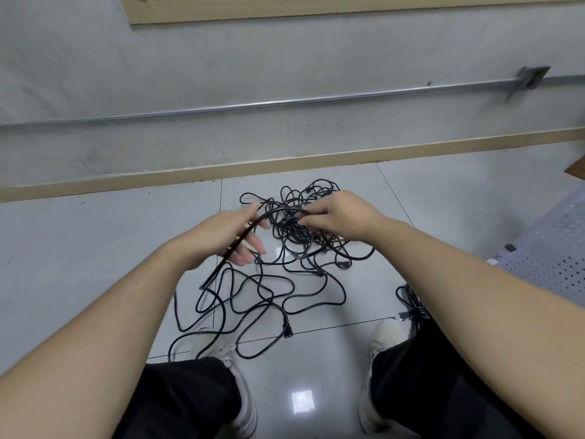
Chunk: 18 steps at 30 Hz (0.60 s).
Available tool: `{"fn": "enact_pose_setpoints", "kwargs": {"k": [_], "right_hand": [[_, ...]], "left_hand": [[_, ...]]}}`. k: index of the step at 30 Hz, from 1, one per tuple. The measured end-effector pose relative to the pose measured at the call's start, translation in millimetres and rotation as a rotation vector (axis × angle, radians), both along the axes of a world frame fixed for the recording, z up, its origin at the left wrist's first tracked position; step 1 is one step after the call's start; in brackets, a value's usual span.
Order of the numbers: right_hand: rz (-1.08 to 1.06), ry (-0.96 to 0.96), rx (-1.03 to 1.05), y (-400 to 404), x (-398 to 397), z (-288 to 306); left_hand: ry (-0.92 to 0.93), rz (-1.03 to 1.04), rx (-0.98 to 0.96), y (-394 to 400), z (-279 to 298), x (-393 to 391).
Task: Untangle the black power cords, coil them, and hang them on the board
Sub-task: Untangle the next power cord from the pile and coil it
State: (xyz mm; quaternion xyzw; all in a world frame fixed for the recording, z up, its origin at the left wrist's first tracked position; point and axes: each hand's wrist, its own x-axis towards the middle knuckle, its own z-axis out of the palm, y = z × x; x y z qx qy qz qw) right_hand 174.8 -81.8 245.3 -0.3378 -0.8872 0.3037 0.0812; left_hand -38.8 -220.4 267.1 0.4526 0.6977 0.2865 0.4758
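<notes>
A tangle of black power cords lies on the tiled floor in front of me, with loose loops spreading toward my feet. One cord strand arches between my hands above the pile. My right hand pinches this strand at its far end. My left hand has its fingers spread, and the strand runs across its palm and down to the floor. A plug end rests near my left shoe.
A coiled black cord lies by my right shoe. A perforated white metal board sits at the right edge. The grey wall with a metal conduit and tan baseboard stands just behind the pile.
</notes>
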Motion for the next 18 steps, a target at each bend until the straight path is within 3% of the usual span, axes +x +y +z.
{"fn": "enact_pose_setpoints", "kwargs": {"k": [2,5,8,13,15,18], "right_hand": [[0.043,0.009,0.127,-8.8,-6.8,5.7],[0.056,0.048,0.275,-15.4,-11.3,10.3],[0.089,-0.081,0.313,-11.5,-7.0,8.1],[0.061,-0.401,-0.037,4.2,11.3,-12.9],[0.028,-0.368,-0.198,5.8,17.2,-18.9],[-0.04,-0.117,-0.411,0.7,18.6,-16.4]], "left_hand": [[-0.054,-0.022,0.079,7.9,6.3,20.0],[0.222,-0.066,0.25,18.1,12.8,35.1],[0.286,-0.019,0.343,21.3,16.2,32.3],[0.309,0.095,0.456,14.4,18.9,21.0],[0.285,0.16,0.481,12.5,18.3,14.3],[0.269,0.153,0.468,12.0,15.5,5.5]]}}
